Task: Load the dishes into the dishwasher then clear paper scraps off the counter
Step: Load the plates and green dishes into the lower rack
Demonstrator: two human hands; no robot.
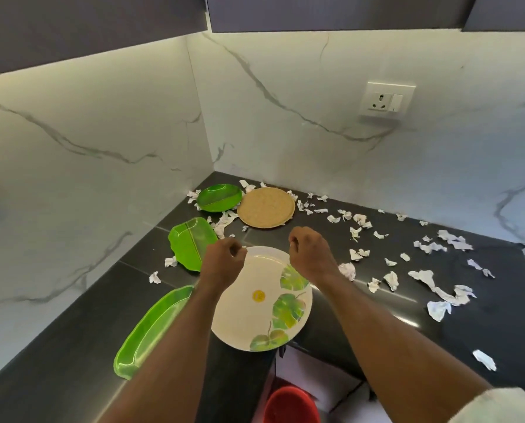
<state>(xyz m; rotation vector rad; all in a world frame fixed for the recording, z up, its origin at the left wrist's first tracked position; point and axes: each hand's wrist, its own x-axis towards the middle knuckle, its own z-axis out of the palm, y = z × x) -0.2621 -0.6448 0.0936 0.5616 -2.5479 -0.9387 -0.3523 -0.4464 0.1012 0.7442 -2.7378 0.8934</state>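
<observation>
white plate (pixel 255 303) overhangs counter (pixel 362 300) edge | green dishes: 3 | tan mat (pixel 266 207): 1 | left hand (pixel 223 261), right hand (pixel 311 254): curled, grip unclear

Both forearms reach toward 12 o'clock. The left hand (pixel 223 261) and right hand (pixel 311 250) have their fingers curled, backs facing up.

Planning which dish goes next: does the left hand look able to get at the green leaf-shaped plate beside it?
Probably yes. The left hand hovers at the white plate's rim, and the green leaf-shaped plate lies just to its left on the counter, uncovered, with only paper scraps nearby.
</observation>
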